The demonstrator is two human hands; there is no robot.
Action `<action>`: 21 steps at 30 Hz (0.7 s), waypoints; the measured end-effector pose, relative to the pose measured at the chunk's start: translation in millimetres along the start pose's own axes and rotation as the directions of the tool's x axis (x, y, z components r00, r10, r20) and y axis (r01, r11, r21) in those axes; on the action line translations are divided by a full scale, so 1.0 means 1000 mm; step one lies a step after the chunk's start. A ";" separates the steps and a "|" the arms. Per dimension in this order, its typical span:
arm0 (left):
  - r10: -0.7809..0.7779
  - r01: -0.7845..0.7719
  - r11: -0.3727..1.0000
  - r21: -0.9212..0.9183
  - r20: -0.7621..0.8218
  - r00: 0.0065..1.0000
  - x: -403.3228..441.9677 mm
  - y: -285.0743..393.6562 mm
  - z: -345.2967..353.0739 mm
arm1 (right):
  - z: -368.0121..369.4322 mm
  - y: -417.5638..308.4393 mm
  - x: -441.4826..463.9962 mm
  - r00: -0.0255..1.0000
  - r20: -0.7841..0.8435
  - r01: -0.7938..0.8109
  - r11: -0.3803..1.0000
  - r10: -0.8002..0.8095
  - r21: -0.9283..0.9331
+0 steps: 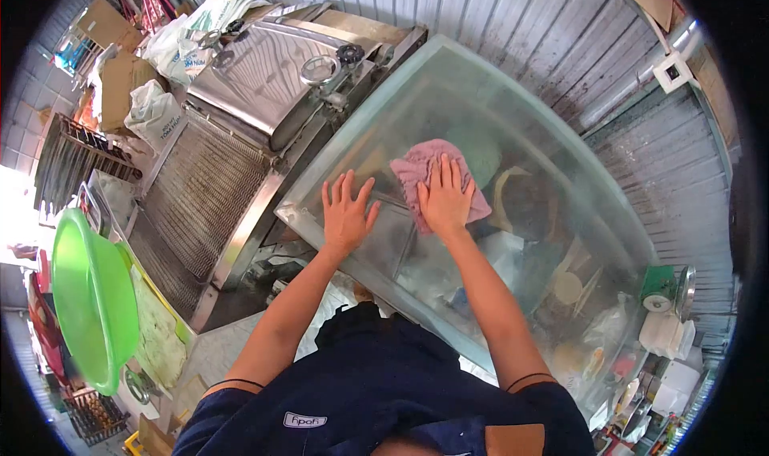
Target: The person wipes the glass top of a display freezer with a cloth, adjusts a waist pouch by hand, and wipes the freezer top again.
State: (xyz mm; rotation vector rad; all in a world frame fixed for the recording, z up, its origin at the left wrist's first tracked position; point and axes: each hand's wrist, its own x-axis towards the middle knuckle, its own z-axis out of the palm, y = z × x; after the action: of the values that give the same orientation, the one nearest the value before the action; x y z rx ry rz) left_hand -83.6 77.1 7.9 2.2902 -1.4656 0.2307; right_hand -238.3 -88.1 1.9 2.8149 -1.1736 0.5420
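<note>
A crumpled pink cloth (410, 172) lies on a large sheet of clear glass or plastic (448, 80) with a pale green edge. My right hand (444, 200) holds the cloth against this sheet, palm down, fingers stretched over it. To the left, my left hand (347, 214) rests near the sheet's near-left edge, fingers spread and nothing in it. Blurred shapes show through the sheet, among them a pale curved piece and a round flat piece; I cannot tell what they are.
Left of the sheet stands a metal machine (256, 80) with a mesh belt (200, 192) and handwheel (320, 72). A green basin (92, 304) is at the far left. White bags (156, 116) lie behind. A green scale (658, 288) stands at right, by a corrugated wall (513, 48).
</note>
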 end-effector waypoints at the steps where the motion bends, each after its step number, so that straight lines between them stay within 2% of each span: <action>1: -0.004 0.004 1.000 0.004 -0.005 1.000 0.000 0.000 0.000 | 0.003 0.001 0.009 1.000 -0.004 -0.016 1.000 0.016 -0.011; 12: -0.016 0.016 1.000 -0.001 0.012 1.000 0.002 0.000 -0.001 | 0.025 0.020 0.079 0.992 0.048 -0.115 0.991 0.119 -0.067; 15: -0.015 0.015 1.000 -0.008 0.009 1.000 0.001 -0.001 -0.002 | 0.026 0.022 0.084 0.986 0.092 -0.137 0.990 0.141 -0.046; 21: -0.015 0.016 1.000 -0.024 0.006 1.000 0.001 0.001 -0.002 | 0.018 0.011 0.050 0.991 0.075 -0.111 0.992 0.115 -0.057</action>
State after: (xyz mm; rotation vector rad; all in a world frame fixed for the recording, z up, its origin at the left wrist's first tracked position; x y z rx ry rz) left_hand -83.3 76.5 10.2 2.2839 -1.4450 0.2007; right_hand -208.3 -133.1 0.9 2.7610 -1.3474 0.4037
